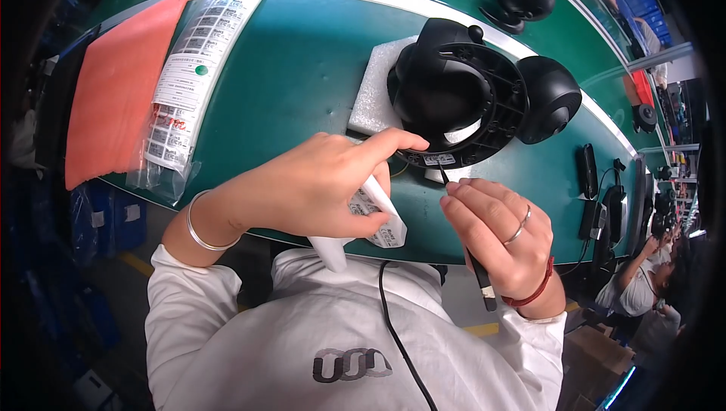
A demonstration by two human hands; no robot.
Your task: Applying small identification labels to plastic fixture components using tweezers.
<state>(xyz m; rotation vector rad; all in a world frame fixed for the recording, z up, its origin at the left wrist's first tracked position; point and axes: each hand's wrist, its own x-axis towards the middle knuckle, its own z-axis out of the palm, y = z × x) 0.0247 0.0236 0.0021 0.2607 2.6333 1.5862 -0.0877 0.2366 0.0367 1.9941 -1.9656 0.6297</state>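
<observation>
Green desk (295,71) across the frame's middle, orange sheet (117,93) at upper left; near centre the left hand (318,184) pinches a label sheet (389,234), index finger at the black device (446,93) right of centre, and the right hand (499,237) is closed round black tweezers (482,281), tips at the white label (439,159) on the device's rim
</observation>
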